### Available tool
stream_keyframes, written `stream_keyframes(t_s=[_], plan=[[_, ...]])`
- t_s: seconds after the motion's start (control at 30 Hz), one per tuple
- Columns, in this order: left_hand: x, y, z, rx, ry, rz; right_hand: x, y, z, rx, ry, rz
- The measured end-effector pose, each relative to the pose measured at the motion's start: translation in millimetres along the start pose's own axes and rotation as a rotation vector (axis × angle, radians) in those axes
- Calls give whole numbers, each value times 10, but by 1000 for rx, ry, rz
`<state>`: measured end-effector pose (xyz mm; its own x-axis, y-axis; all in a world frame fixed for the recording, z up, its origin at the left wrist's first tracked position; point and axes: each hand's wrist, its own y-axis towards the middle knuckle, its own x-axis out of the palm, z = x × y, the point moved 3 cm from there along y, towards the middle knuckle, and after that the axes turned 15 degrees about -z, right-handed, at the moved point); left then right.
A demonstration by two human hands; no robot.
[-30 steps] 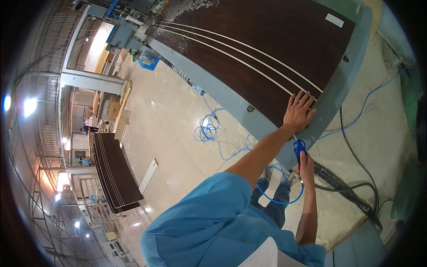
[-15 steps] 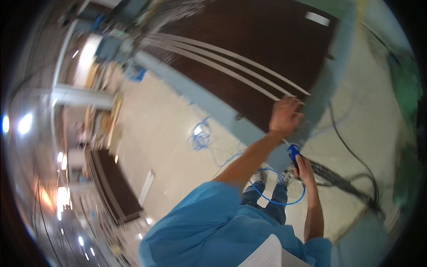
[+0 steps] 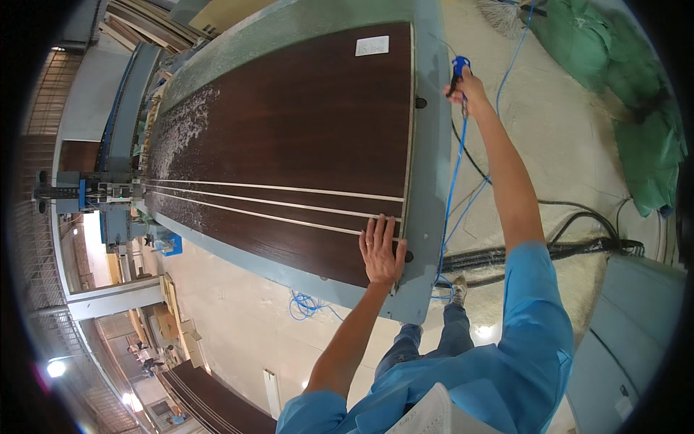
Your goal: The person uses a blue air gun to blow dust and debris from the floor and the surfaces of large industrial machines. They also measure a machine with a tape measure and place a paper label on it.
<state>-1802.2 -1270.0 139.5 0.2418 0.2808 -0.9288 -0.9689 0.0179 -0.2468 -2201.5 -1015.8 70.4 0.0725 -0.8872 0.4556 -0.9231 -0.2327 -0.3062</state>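
Head view, from above, of my 2 hands at the right-hand end of a dark brown panel, which lies flat on a pale blue-grey machine bed. My left hand rests palm down at the panel's near right corner, its fingers slightly spread and laid straight, gripping nothing; the fingertips reach across the ends of the lower pale lines, of which 3 run along the length of the panel. My right hand is well apart from the left, out at the bed's right edge, its fingers curled around a blue air gun. From the gun a blue hose hangs toward the floor, passing just beside the bed. A white label lies on the panel near its far right corner, and pale chips are scattered over its left end, in front of a gantry machine. Black fittings show at the panel's right edge, 1 of them beside my left hand. Below on the floor lie a coil of blue hose, to the left of my feet, and a thick run of black cables, to their right. Green sacks stand at the far right, their contents hidden. At lower left, a second dark panel with pale lines is partly cut off by the picture's rim.
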Motion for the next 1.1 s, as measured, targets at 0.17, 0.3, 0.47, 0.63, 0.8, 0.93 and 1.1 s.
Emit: stream_keyframes(t_s=[0.17,0.3,0.47,0.63,0.8,0.93,1.1], plan=[[-16,-4,-5,-11,18,-24,436,700,-190,129,6,46],[-34,-11,-2,5,2,14,340,612,-48,98,-72,27],[-31,-8,10,14,-26,56,203,-410,506,96,-193,-116],[28,-64,-14,52,-40,141,385,-1992,1102,213,-317,-145],[23,-114,-63,56,-87,161,775,-3591,1701,304,-216,-217],[-60,-611,-92,209,-471,397,1098,-4819,1995,383,-347,-183],[367,-2526,-413,3,-1479,167,1749,-6035,1944,363,-306,-165]])
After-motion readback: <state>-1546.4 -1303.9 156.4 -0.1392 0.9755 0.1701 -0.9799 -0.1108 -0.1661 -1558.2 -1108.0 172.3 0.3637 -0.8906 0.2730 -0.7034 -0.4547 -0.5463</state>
